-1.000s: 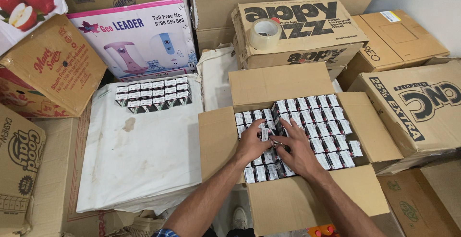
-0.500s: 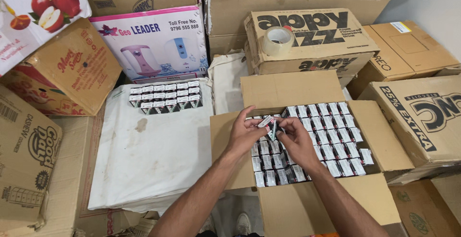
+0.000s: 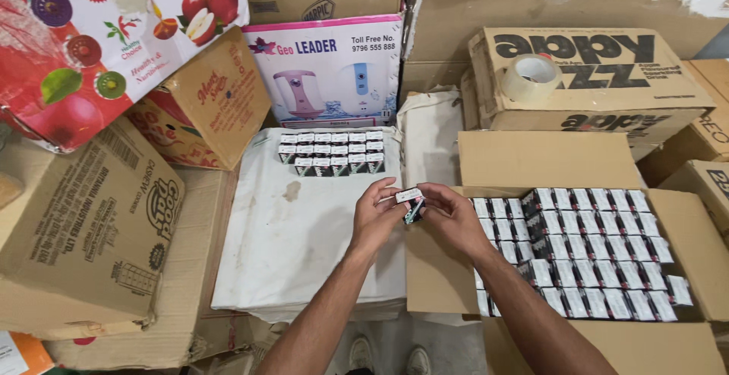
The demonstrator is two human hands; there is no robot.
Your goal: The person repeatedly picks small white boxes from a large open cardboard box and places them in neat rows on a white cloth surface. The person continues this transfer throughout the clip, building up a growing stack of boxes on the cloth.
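**Small black-and-white carton held between both hands above the open box**

At 6 o'clock, 2 shoe tips [image 3: 387, 358] are seen on the floor between the forearms. At the centre of the view, a small black-and-white carton [image 3: 411, 202] is gripped between both hands: the left hand [image 3: 377, 212] is closed on its left end, the right hand [image 3: 448, 214] is closed on its right end, and the fingertips nearly meet around it. The carton is held in the air over the left flap of the open cardboard box [image 3: 440, 272].

At 4 o'clock, that open box is filled with tightly packed rows of matching small cartons [image 3: 588, 250], their white tops turned up. At 7 o'clock, a white sack [image 3: 296, 246] is spread flat, marked by a brownish stain. At 9 o'clock, a plain brown carton [image 3: 83, 246] with black print is tilted on its side.

Further off, at 12 o'clock, a block of matching small cartons [image 3: 332, 152] in 3 rows is set on the far edge of the sack. At 2 o'clock, a roll of clear tape [image 3: 531, 77] is laid on a brown box with large black lettering [image 3: 592, 79]. Behind, a pink-and-white appliance box [image 3: 330, 71] is stood upright, and at 10 o'clock a red fruit-printed gift box [image 3: 91, 41] is leaned over an orange-brown carton [image 3: 209, 105].
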